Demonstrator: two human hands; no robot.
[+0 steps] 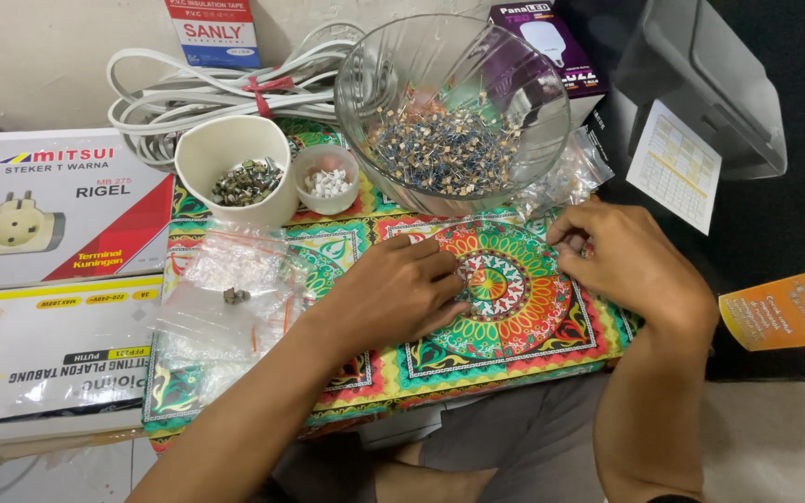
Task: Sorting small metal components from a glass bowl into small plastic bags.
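Small components (449,144), tiny and bluish, are heaped in a ribbed glass bowl (454,93) at the far edge of the patterned mat (514,317). The left hand (402,289) is laid near the mat's middle, fingers curled; whether anything is pinched cannot be told. The right hand (621,261) is held by the mat's right edge, fingertips closed on something too small to identify. A cream cup (235,168) and clear bags (235,289) are seen to the left

one glass bowl (514,177), two cups (233,149)
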